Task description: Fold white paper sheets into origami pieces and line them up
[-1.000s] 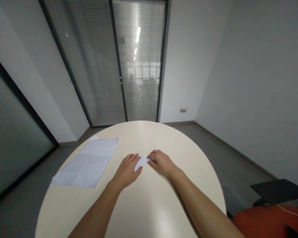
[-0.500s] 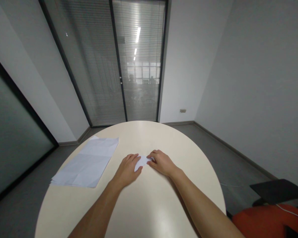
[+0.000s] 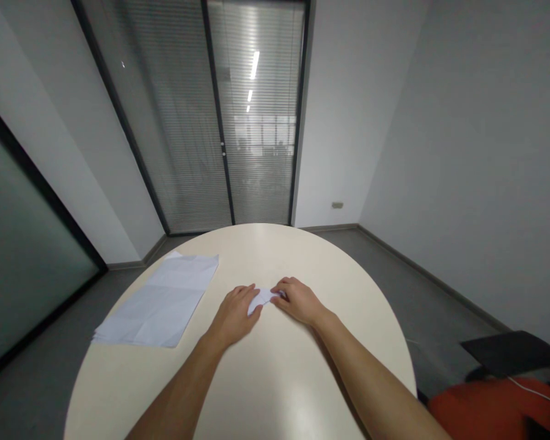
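A small folded piece of white paper (image 3: 263,297) lies on the round cream table (image 3: 275,250) between my two hands. My left hand (image 3: 235,313) grips its left side, thumb at the near edge and fingers over the far edge. On the right side, my right hand (image 3: 297,299) pinches the paper between thumb and curled fingers. Part of the paper is hidden under the fingers of both hands, so its full folded shape cannot be made out.
Creased sheets of white paper (image 3: 165,299) are stacked at the table's left edge. A red chair seat (image 3: 481,409) with a black part (image 3: 516,353) stands at the lower right. Beyond the table is a glass partition (image 3: 256,183) with blinds.
Both hands stay almost in place on the small paper. A crease or edge across its middle shows more clearly now, and the left thumb has shifted very slightly.
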